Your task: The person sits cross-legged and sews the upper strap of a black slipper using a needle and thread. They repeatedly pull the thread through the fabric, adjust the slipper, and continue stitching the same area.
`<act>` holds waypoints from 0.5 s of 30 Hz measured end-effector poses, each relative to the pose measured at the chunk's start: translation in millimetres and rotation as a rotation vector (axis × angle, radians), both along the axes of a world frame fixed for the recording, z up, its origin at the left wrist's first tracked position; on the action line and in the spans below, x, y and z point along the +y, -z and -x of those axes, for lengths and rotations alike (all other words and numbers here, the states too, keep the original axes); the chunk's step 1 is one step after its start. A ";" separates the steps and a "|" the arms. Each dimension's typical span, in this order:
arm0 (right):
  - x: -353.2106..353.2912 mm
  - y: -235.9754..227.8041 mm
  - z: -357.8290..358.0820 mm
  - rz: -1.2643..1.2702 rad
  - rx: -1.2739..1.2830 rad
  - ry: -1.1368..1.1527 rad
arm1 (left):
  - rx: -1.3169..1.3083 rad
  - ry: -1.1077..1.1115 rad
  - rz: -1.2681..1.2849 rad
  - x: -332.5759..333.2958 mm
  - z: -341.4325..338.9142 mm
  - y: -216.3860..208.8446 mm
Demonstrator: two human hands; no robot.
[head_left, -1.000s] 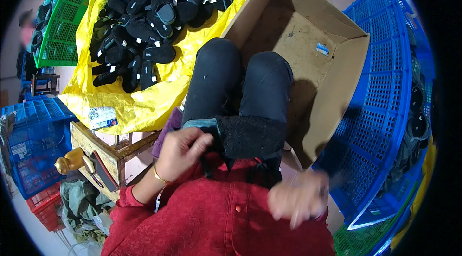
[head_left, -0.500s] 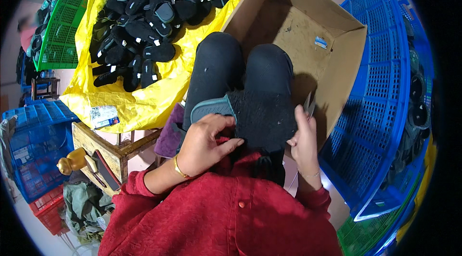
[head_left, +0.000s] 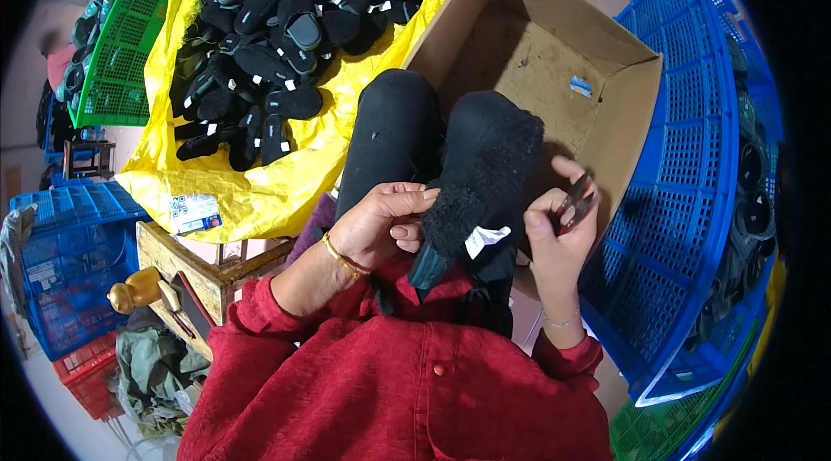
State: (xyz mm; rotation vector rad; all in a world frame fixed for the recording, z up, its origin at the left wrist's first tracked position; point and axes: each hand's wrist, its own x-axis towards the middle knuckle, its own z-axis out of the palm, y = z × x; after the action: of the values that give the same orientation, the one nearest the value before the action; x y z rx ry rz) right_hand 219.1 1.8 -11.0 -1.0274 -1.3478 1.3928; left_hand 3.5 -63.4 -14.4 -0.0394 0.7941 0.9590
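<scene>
A black fuzzy slipper (head_left: 454, 217) with a teal edge and a white label lies across my right thigh. My left hand (head_left: 381, 223) pinches its near left side between thumb and fingers. Just right of the slipper, my right hand (head_left: 561, 232) is closed around small dark thread snips (head_left: 576, 201), their blades pointing up and away from the slipper. Part of the snips is hidden by my fingers.
Ahead on the left, a yellow sack (head_left: 164, 171) holds a heap of black slippers (head_left: 260, 54). An open cardboard box (head_left: 619, 93) stands beyond my right knee. A tall blue crate (head_left: 666, 193) borders the right side. At left is a wooden stand (head_left: 177, 245) with tools.
The slipper has been turned, so its fuzzy side and white label now show and the teal-lined opening faces me. My right hand has moved slightly away from it with the snips.
</scene>
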 end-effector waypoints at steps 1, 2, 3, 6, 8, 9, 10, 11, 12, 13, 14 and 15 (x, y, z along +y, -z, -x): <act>-2.9 0.0 1.4 -0.053 -0.050 -0.009 | 0.001 -0.015 -0.002 -1.3 -0.8 -0.2; -6.7 -1.3 4.7 -0.025 -0.006 -0.015 | 0.003 -0.029 -0.005 -3.0 -1.6 -0.6; -7.5 0.0 9.0 -0.064 -0.041 -0.029 | 0.005 -0.044 -0.007 -4.9 -2.1 -0.9; -9.1 2.1 22.0 -0.092 -0.086 -0.075 | -0.011 -0.070 0.026 -7.7 -3.0 -0.3; -8.9 1.8 29.4 -0.107 -0.180 -0.110 | 0.000 -0.078 0.058 -10.9 -3.0 -0.8; -8.9 1.5 33.2 -0.165 -0.233 -0.111 | 0.006 -0.081 0.075 -12.1 -2.6 -0.7; -9.1 0.1 36.4 -0.158 -0.239 -0.118 | -0.002 -0.095 0.063 -13.3 -1.2 0.3; -9.4 2.8 35.9 -0.178 -0.241 -0.136 | -0.010 -0.109 0.052 -14.6 0.6 2.3; -10.8 7.7 33.9 -0.063 -0.203 -0.101 | -0.018 -0.121 0.041 -15.2 2.0 3.0; -11.5 10.7 32.5 0.054 -0.163 -0.067 | -0.008 -0.122 0.028 -15.4 2.8 1.6; -9.1 3.3 31.1 0.090 -0.103 -0.060 | 0.001 -0.123 0.017 -15.2 3.1 -0.4; -5.8 4.7 28.5 0.090 -0.014 -0.045 | 0.011 -0.123 0.006 -14.7 3.0 -1.6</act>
State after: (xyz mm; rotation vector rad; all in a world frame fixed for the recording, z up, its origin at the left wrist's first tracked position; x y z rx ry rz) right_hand 190.6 -4.0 -15.7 -1.0734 -1.3361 1.4943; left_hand 0.5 -78.1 -12.8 -0.0890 0.8115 1.0745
